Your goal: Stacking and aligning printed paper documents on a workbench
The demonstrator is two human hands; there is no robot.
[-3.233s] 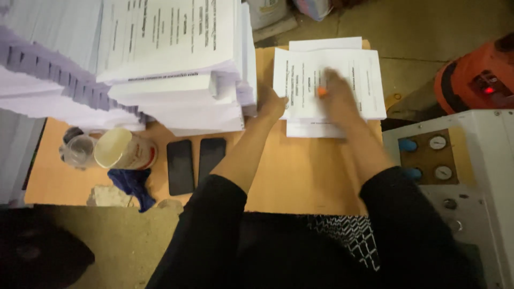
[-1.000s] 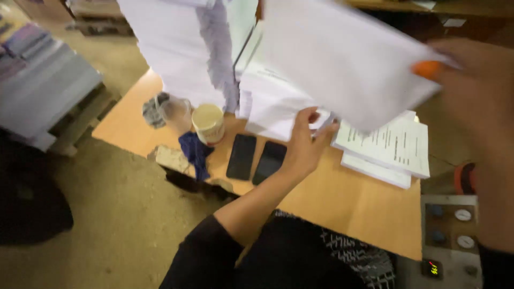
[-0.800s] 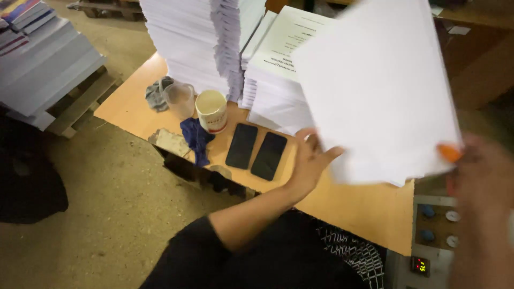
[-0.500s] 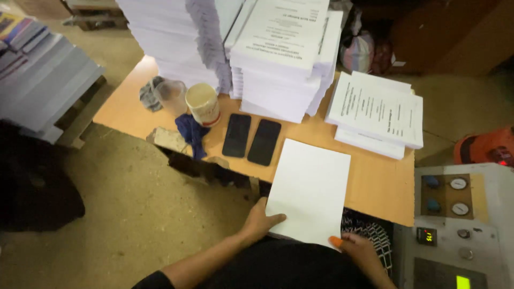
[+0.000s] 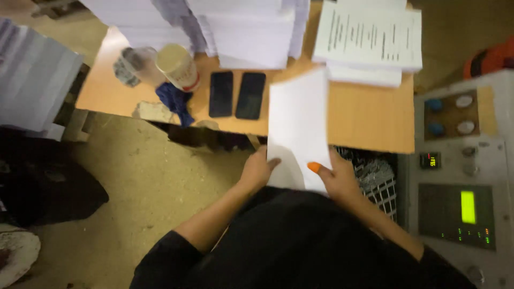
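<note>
- Holding a blank white sheaf of paper (image 5: 297, 128) in both hands, in the single head view you have it just below centre of the frame, its far end over the near edge of the bench (image 5: 369, 120).
- Your left hand (image 5: 257, 170) pinches the sheaf's lower left corner, thumb on top and fingers underneath.
- Your right hand (image 5: 334, 179) clamps the lower right edge, the orange-tipped thumb pressed on the upper face.
- The sheaf is lifted and motion-blurred; I cannot tell whether its far end touches the bench.
- Upper right of the frame, a printed stack (image 5: 368, 40) lies flat on the bench, well apart from your hands.
- Top centre stands a taller pile of white paper (image 5: 251, 32); more piles run off the upper left.
- Left of the sheaf, two dark phones (image 5: 236, 94) lie side by side, with a cup (image 5: 178, 67) and a blue cloth (image 5: 174, 101) further left.
- At the right edge sits a grey control panel (image 5: 463, 206) with a lit green display.
- As a judgement: one sheaf is in hand and not yet set down on any pile, and the big stacks look undisturbed, so most of the handling seems left.
</note>
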